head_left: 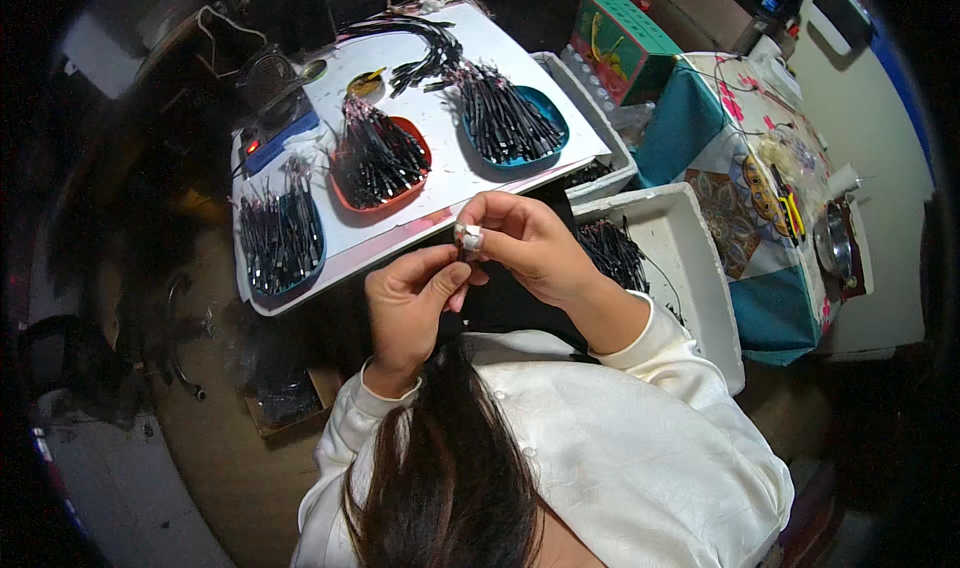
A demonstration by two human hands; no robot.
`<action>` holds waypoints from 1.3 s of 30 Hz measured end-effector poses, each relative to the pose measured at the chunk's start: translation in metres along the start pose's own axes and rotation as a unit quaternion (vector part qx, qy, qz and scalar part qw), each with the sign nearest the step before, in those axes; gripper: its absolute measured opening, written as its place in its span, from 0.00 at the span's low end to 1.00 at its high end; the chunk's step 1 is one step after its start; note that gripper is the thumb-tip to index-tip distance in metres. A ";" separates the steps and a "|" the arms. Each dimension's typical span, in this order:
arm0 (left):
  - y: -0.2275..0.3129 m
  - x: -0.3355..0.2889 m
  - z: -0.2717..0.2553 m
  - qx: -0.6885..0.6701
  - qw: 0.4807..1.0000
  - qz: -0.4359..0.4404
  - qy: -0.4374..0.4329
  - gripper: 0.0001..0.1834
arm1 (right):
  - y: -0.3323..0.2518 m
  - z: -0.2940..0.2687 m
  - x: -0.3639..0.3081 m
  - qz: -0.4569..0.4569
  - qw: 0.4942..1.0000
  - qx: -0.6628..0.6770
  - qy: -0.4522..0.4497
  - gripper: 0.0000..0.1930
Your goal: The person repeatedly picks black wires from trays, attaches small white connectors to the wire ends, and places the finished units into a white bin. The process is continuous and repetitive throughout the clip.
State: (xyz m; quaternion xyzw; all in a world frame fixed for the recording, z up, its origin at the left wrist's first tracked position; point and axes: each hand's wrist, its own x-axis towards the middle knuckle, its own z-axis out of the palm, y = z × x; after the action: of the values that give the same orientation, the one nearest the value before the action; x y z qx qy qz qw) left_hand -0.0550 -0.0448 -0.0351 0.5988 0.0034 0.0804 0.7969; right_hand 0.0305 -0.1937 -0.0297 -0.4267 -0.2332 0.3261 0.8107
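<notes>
Just in front of the table's near edge my two hands meet, fingertips close together. My left hand [408, 296] is closed in a pinch, thumb against the fingers. My right hand [532, 246] is pinched too, with a small white wrap or piece [469, 236] at its fingertips. Whatever lies between the fingers is too small and too covered to name. Beyond them on the white table [395, 238] stand a red tray [428, 180] and a blue tray [562, 126], heaped with short black cables [510, 118]. A third, dark blue tray [318, 258] at the left holds more.
A blue device with a red light [262, 150] and a small round tin [365, 86] are on the table. White foam boxes [705, 298] stand at the right, one holding black cables. Past them, a cloth-covered table [770, 303] bears yellow-handled pliers [790, 213] and a metal bowl [832, 240].
</notes>
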 end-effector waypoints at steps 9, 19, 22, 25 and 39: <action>-0.025 0.010 -0.002 0.042 0.999 0.016 -0.001 0.07 | 0.035 -0.027 0.004 0.176 0.954 0.242 -0.019 0.16; -0.033 0.020 -0.004 -0.029 0.996 -0.026 0.080 0.08 | -0.022 -0.134 0.102 -0.047 0.573 -0.757 0.311 0.10; -0.033 0.018 -0.006 -0.048 0.995 -0.025 0.085 0.08 | -0.020 -0.132 0.105 -0.069 0.554 -0.757 0.339 0.10; -0.033 0.017 -0.008 -0.083 0.992 -0.031 0.092 0.08 | -0.020 -0.131 0.103 -0.097 0.577 -0.728 0.357 0.10; -0.024 0.014 -0.006 -0.111 0.989 0.013 0.102 0.08 | -0.039 -0.112 0.100 -0.238 0.735 -0.553 0.312 0.08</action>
State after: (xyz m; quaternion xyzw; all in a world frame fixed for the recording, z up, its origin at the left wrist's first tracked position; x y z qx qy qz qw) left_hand -0.0390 -0.0437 -0.0584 0.4956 0.0680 0.1508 0.8527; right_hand 0.1848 -0.1978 -0.0463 -0.8084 -0.2000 -0.2158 0.5098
